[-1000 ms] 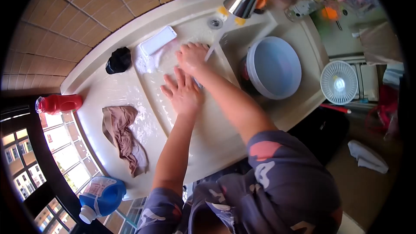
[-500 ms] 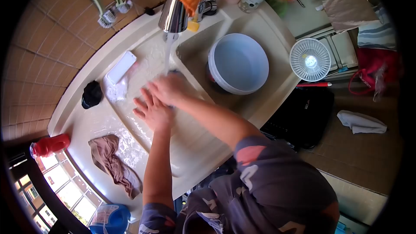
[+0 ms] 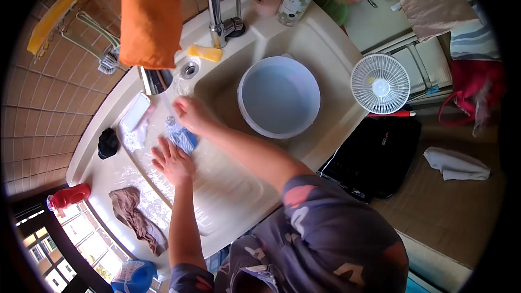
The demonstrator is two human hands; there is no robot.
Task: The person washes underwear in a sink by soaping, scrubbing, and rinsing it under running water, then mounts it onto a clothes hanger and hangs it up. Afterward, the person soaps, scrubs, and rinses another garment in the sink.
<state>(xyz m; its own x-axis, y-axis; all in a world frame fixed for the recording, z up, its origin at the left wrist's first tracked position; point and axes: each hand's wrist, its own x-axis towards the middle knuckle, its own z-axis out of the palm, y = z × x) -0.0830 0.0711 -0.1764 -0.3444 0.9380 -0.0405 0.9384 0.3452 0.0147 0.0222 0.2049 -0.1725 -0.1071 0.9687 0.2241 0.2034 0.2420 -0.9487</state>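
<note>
A small wet blue cloth, seemingly striped, lies crumpled on the ribbed washboard part of the sink. My left hand rests at its lower edge, open, fingers spread. Just above the cloth, my right hand is closed with curled fingers; whatever is inside them is hidden. Beside that hand is the metal spout, draped with an orange cloth, with water showing faintly below it. A pale bar-shaped object lies on suds to the left.
In the basin stands a white bucket of water. A brown cloth and black bundle lie on the left ledge. A yellow piece sits by the tap. A white fan stands right.
My right hand has lifted off the blue cloth and closed, uncovering it. My left hand stays spread at the cloth. The view has shifted, bringing the bucket and tap into different positions.
</note>
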